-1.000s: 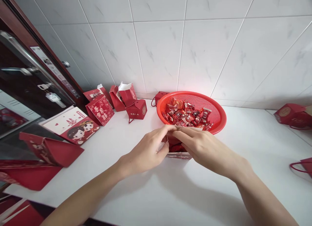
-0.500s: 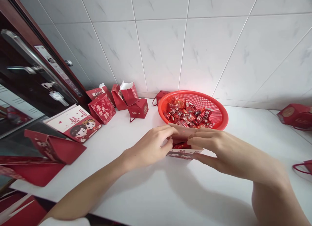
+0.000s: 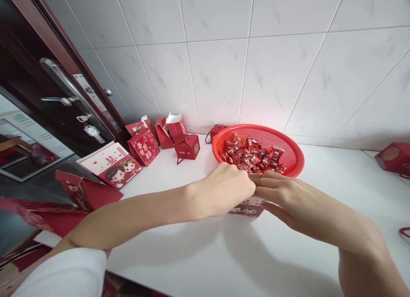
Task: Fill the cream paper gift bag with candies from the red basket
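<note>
A small red and white gift box [image 3: 247, 208] stands on the white counter [image 3: 224, 254], mostly hidden beneath both my hands. My left hand [image 3: 224, 190] lies over its top with fingers curled down on it. My right hand [image 3: 282, 194] grips it from the right side, fingers pressed together along the top. Just behind them sits a red plastic basket [image 3: 288, 143] holding several red wrapped candies [image 3: 250, 154].
Several folded red gift boxes [image 3: 187, 146] stand by the tiled wall at the back left, with flat box blanks [image 3: 109, 167] beside a dark door [image 3: 48, 105]. Another red box [image 3: 392, 156] sits at the far right, and a red handle shows at the right edge.
My left hand has slid right over the top of the box, covering its opening. The right hand stays on its right side. The view has shifted slightly.
</note>
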`<state>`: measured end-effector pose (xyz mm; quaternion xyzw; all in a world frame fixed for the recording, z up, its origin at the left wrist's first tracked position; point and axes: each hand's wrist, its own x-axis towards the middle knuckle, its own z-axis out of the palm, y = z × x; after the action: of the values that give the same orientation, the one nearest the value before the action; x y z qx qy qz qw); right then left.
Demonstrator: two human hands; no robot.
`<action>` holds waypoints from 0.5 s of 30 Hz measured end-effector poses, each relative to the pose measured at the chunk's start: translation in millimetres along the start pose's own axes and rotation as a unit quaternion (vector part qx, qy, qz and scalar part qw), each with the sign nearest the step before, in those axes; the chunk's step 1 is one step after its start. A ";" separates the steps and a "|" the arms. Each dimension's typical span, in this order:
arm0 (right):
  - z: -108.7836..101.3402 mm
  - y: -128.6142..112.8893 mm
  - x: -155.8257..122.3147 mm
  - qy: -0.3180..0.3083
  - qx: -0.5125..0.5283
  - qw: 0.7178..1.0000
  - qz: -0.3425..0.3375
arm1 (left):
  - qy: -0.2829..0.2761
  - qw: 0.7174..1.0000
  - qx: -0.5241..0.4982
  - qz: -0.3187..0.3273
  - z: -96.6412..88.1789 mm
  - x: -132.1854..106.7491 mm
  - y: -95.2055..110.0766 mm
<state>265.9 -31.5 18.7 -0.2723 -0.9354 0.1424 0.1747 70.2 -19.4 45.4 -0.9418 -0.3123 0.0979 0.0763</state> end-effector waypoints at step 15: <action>0.8 4.0 -2.4 -0.053 -0.018 0.998 0.000 | -0.157 0.956 -0.239 0.069 41.0 64.2 -22.5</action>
<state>269.3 -29.7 15.9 -0.2678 -0.9456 0.1400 0.1204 98.2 40.6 1.5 -0.9246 -0.2687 0.1719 -0.2081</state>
